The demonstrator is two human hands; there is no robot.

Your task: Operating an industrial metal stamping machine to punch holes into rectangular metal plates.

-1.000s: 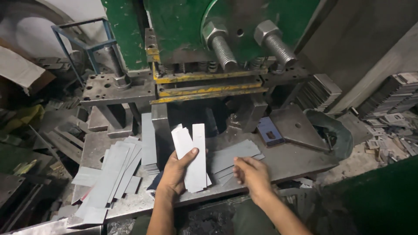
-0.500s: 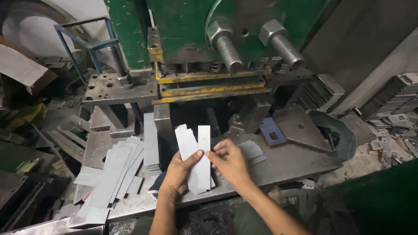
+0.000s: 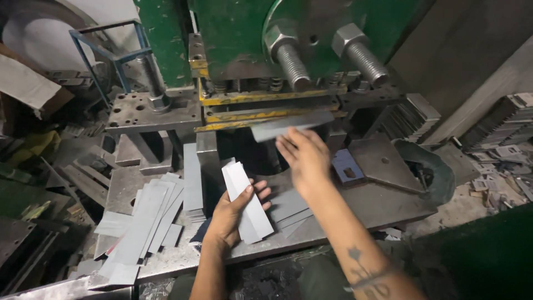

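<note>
— What did the left hand [image 3: 233,214] hold?
— A fanned stack of grey metal strips [image 3: 248,201], near the bench edge.
— And the right hand [image 3: 304,158]?
— It held a single strip [image 3: 291,126] flat, farther off, at the green press [image 3: 266,50], under its yellow-edged die [image 3: 266,108]

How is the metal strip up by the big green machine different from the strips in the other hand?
The single strip in the right hand lies nearly level at the press opening, while the bunch of strips in the left hand slants down over the table. The single strip looks darker and blurred; the bunch looks paler and sharp. The single strip is one piece; the bunch is several, fanned. Both are flat, grey, narrow metal.
</note>
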